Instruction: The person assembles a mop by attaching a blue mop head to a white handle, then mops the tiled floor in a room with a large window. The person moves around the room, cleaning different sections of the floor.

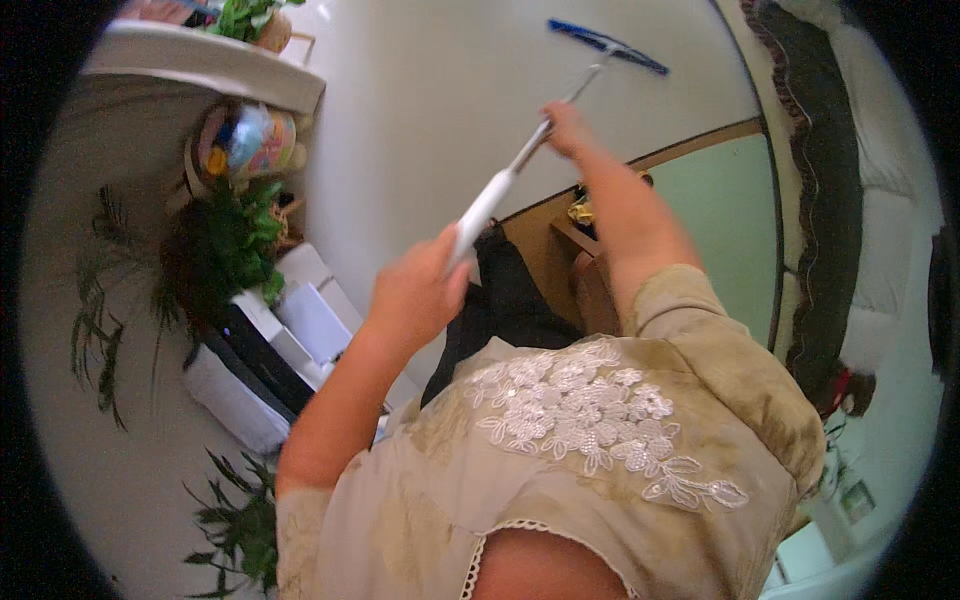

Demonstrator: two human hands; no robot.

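A long-handled floor mop [487, 202] slants away from me, with a white grip, a metal pole and a narrow blue head [607, 46]. The head lies on the pale floor [405, 97] ahead; blur hides whether it has bristles or a blade. My left hand [420, 289] is wrapped around the top end of the white grip. Farther down, my right hand [566, 131] holds the metal pole, its arm stretched forward. Both hands are slightly blurred.
On the right stands a table with a greenish top [712, 225] and wooden edge, beside a dark ruffle-edged cover [829, 187]. To my left are leafy plants [240, 232], a container of colourful items [251, 142], white boxes [311, 322] and a pale cloth-covered surface [202, 60].
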